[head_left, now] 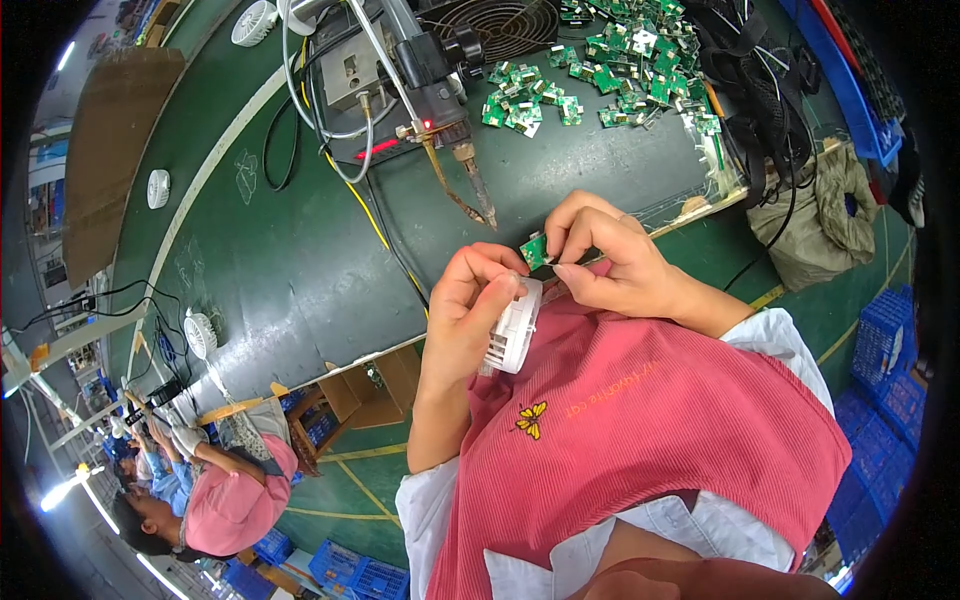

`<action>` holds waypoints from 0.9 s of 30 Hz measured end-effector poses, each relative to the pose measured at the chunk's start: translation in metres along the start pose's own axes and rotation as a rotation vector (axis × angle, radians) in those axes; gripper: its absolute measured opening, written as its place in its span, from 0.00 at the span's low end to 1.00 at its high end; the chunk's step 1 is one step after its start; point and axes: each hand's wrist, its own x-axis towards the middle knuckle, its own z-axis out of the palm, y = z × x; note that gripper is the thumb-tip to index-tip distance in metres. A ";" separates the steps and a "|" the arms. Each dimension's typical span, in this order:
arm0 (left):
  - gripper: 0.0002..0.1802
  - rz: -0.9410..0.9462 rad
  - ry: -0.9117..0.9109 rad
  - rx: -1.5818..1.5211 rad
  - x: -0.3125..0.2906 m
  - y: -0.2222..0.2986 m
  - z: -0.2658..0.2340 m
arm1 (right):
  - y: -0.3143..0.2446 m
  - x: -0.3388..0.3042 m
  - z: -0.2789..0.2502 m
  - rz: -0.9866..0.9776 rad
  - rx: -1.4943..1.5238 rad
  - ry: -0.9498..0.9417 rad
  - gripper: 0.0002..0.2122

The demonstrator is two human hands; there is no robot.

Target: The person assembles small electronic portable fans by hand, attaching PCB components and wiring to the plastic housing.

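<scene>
My left hand (468, 315) is closed around a round white plastic fan housing (516, 328), keeping it over the front of my apron. In my right hand (615, 252), thumb and fingers pinch the edge of a small green circuit board (534, 251). The board sits just above the housing, close to my left fingertips. Whether a wire joins board and housing is too small to tell. Beyond my hands, the tip of a soldering iron (487, 212) points down, fixed on its stand, with a thin feed tube (440, 170) beside it.
Many green circuit boards (640, 70) lie heaped at the back right of the green bench (300, 270). A black fan grille (495, 30) and the soldering machine (400, 90) stand behind. White fan parts (200, 334) sit leftward. Blue crates (885, 340) stand right; a co-worker (235, 490) sits left.
</scene>
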 end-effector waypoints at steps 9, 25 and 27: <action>0.02 0.090 0.089 -0.073 0.004 -0.004 0.007 | 0.000 0.007 0.011 0.003 -0.066 0.068 0.08; 0.01 0.095 0.141 -0.071 0.012 -0.003 0.004 | 0.001 0.016 0.018 -0.020 -0.153 0.119 0.09; 0.01 0.101 0.135 -0.072 0.013 -0.003 0.003 | 0.001 0.017 0.019 -0.021 -0.148 0.124 0.09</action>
